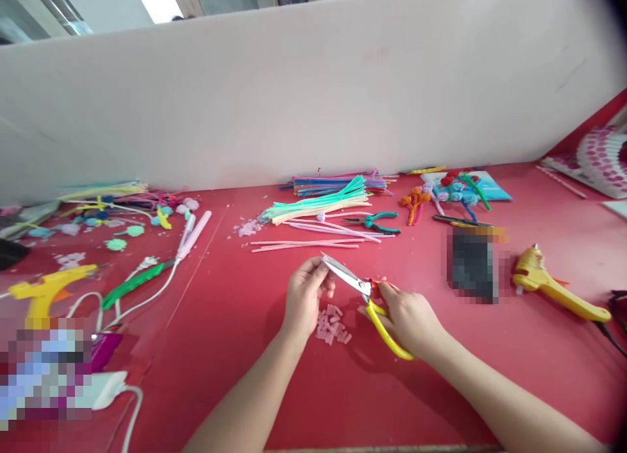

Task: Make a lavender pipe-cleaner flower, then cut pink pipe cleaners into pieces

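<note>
My right hand (409, 319) is closed on the scissors (365, 288), which have one yellow and one red handle. Their blades point up and left, with the tip by the fingers of my left hand (308, 290). That left hand is in a pinch, and whatever it may hold is too small to make out. Short pale pink cut pieces (333, 326) lie in a small pile on the red table (235, 374), between my two hands.
Pink stems (306, 245), green and cream bundles (321, 206) and teal pliers (377, 223) lie beyond my hands. A yellow glue gun (558, 290) is at right, another (49, 290) at left, near a green-handled tool (132, 286). A white partition (294, 100) stands behind.
</note>
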`<action>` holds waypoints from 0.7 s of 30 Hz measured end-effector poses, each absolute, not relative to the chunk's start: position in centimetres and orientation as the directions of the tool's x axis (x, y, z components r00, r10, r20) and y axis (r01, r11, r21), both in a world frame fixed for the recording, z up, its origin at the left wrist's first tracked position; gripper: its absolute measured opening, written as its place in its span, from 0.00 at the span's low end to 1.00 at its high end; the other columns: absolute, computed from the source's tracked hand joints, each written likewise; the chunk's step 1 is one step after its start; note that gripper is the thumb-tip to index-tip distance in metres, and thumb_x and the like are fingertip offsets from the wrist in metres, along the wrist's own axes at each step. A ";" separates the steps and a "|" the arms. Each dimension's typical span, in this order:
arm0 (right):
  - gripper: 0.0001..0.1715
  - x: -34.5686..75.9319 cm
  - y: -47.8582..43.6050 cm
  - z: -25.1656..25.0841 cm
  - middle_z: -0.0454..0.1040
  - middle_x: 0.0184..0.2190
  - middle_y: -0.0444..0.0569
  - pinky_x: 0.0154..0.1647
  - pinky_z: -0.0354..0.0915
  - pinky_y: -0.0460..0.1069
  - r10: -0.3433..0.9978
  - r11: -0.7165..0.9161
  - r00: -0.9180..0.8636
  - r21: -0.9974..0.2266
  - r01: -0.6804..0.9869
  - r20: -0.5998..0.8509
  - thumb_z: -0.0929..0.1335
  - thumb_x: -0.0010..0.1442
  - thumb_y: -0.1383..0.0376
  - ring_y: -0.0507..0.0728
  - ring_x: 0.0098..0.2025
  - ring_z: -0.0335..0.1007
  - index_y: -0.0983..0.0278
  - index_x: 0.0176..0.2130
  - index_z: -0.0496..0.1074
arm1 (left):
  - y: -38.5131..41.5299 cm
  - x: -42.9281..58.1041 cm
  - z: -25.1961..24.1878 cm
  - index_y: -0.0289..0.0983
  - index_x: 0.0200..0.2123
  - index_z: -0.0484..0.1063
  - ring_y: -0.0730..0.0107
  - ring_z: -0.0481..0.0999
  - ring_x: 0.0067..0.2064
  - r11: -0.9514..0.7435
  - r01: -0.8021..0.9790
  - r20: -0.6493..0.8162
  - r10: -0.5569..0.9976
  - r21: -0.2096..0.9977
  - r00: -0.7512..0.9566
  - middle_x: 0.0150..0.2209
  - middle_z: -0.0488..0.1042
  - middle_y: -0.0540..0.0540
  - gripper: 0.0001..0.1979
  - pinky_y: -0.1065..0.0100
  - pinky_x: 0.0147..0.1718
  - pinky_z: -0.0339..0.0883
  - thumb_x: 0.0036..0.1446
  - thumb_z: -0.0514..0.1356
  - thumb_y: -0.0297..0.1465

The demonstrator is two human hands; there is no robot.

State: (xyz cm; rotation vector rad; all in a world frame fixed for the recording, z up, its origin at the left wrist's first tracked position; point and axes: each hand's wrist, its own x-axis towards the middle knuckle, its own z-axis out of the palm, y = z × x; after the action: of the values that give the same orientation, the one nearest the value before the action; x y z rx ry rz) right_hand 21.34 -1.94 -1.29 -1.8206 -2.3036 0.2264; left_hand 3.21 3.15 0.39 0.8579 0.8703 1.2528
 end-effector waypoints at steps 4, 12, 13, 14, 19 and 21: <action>0.17 21.3 -1.9 -1.4 0.71 0.20 0.46 0.20 0.43 0.47 0.972 0.235 -0.225 -0.233 0.944 0.071 0.57 0.60 0.53 0.56 0.20 0.68 0.64 0.34 0.63 | 3.1 3.3 0.3 0.34 0.28 0.69 0.80 0.64 0.22 0.119 -0.430 -0.082 0.991 0.895 0.105 0.22 0.66 0.52 0.05 0.77 0.18 0.58 0.52 0.59 0.31; 0.18 21.3 -2.0 -1.4 0.72 0.20 0.47 0.20 0.42 0.47 0.970 0.241 -0.228 -0.233 0.942 0.082 0.56 0.60 0.54 0.55 0.19 0.67 0.64 0.34 0.63 | 3.1 3.3 0.5 0.34 0.29 0.69 0.80 0.64 0.22 0.121 -0.436 -0.085 0.991 0.892 0.101 0.23 0.67 0.52 0.05 0.77 0.19 0.58 0.51 0.60 0.31; 0.18 21.3 -2.0 -1.4 0.72 0.21 0.47 0.20 0.42 0.47 0.971 0.240 -0.227 -0.232 0.943 0.080 0.56 0.60 0.53 0.55 0.19 0.67 0.64 0.34 0.63 | 3.1 3.3 0.5 0.34 0.29 0.69 0.80 0.64 0.22 0.123 -0.434 -0.086 0.991 0.892 0.102 0.23 0.67 0.52 0.05 0.77 0.19 0.58 0.51 0.60 0.31; 0.18 21.3 -2.0 -1.4 0.72 0.21 0.47 0.20 0.42 0.47 0.971 0.240 -0.228 -0.232 0.943 0.077 0.56 0.60 0.53 0.55 0.19 0.67 0.64 0.34 0.63 | 3.1 3.3 0.5 0.35 0.29 0.69 0.80 0.64 0.22 0.124 -0.433 -0.088 0.991 0.893 0.103 0.23 0.67 0.52 0.06 0.77 0.19 0.58 0.50 0.60 0.31; 0.20 21.3 -2.0 -1.3 0.72 0.21 0.48 0.20 0.41 0.47 0.974 0.229 -0.223 -0.217 0.949 0.049 0.56 0.60 0.52 0.55 0.19 0.68 0.64 0.33 0.63 | 3.1 3.3 0.4 0.35 0.28 0.69 0.80 0.64 0.22 0.123 -0.437 -0.084 0.991 0.891 0.106 0.23 0.67 0.52 0.05 0.77 0.18 0.57 0.51 0.60 0.31; 0.20 21.2 -2.0 -1.3 0.72 0.20 0.48 0.20 0.41 0.47 0.974 0.227 -0.222 -0.219 0.949 0.044 0.56 0.61 0.52 0.56 0.19 0.68 0.64 0.32 0.63 | 3.1 3.3 0.3 0.34 0.29 0.69 0.80 0.64 0.22 0.121 -0.438 -0.082 0.991 0.891 0.106 0.23 0.67 0.52 0.05 0.77 0.18 0.57 0.51 0.59 0.30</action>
State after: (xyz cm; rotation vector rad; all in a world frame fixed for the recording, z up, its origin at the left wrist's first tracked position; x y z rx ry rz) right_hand 21.23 -1.97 -1.29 -1.8411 -2.3204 0.2162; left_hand 3.28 3.14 0.34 0.8346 0.8572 1.2558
